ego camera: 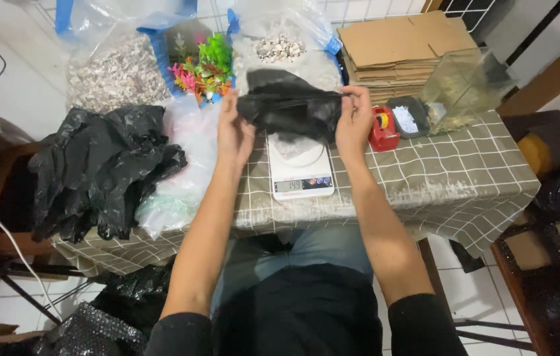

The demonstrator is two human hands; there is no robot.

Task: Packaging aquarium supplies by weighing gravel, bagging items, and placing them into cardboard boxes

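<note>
Crumpled black plastic bag is pinched by left hand and right hand, held spread above white digital kitchen scale, apparently for loading there.

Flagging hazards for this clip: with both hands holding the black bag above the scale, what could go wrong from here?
1. The black plastic bag, held between the left hand and right hand, hangs over the kitchen scale; it may brush the platform and skew the reading.
2. The open bag of gravel stands close behind; a tug could tip it and spill stones.
</note>
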